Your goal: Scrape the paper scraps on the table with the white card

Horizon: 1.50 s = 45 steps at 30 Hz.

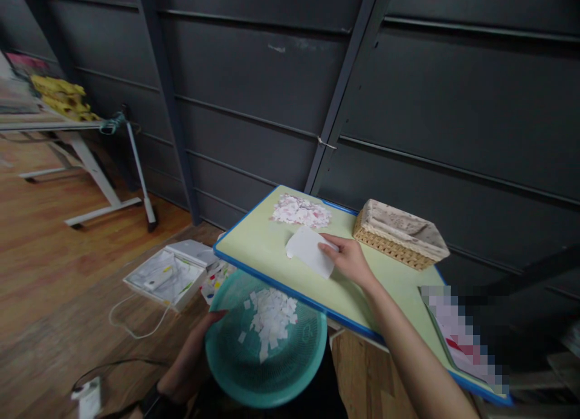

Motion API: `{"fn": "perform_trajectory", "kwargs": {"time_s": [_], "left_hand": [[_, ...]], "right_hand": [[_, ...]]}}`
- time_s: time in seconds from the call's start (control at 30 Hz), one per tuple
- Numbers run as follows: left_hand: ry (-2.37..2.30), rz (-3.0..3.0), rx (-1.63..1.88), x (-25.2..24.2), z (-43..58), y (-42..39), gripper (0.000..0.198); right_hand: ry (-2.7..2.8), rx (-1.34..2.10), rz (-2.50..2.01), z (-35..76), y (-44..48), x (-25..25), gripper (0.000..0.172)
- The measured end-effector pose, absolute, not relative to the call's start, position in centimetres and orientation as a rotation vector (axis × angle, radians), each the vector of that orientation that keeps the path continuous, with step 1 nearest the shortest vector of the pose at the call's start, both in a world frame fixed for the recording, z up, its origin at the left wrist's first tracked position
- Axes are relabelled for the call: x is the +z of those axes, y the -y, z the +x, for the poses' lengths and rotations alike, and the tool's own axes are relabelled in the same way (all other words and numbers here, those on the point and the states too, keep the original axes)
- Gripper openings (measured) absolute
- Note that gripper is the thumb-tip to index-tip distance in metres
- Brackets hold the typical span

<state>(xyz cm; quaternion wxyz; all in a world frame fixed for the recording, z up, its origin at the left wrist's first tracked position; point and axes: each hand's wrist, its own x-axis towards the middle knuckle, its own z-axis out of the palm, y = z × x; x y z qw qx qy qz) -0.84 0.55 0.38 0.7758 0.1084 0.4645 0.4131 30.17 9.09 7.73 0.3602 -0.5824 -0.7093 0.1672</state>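
My right hand (348, 259) rests on the pale green table (254, 244) and grips a white sheet of paper (308, 250) by its right edge. Beyond the sheet lies a pile of small white and pink paper scraps (299, 211). My left hand (199, 340) holds the left rim of a teal plastic basin (267, 371) just below the table's front edge. More white paper scraps (269, 319) lie inside the basin.
A lined wicker basket (399, 235) stands at the table's back right. A blurred-out paper lies at the table's right end. On the wooden floor sit an open white box (165, 275), cables and a power adapter (88, 398). A white-legged table (77, 141) stands far left before a dark wall.
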Motion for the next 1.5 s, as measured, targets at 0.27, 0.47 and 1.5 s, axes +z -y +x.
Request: {"fn": "perform_trajectory", "kwargs": {"time_s": [0.27, 0.47, 1.5], "left_hand": [[-1.009, 0.348, 0.914, 0.0, -1.7, -0.5, 0.033], [-1.012, 0.359, 0.924, 0.0, -2.1, -0.4, 0.035], [-1.055, 0.307, 0.877, -0.6, -1.8, -0.3, 0.034]], "right_hand": [[1.644, 0.224, -1.577, 29.4, -10.3, 7.3, 0.039], [1.758, 0.303, -1.515, 29.0, -11.3, 7.1, 0.036], [2.257, -0.404, -1.039, 23.9, 0.9, 6.4, 0.044]]}}
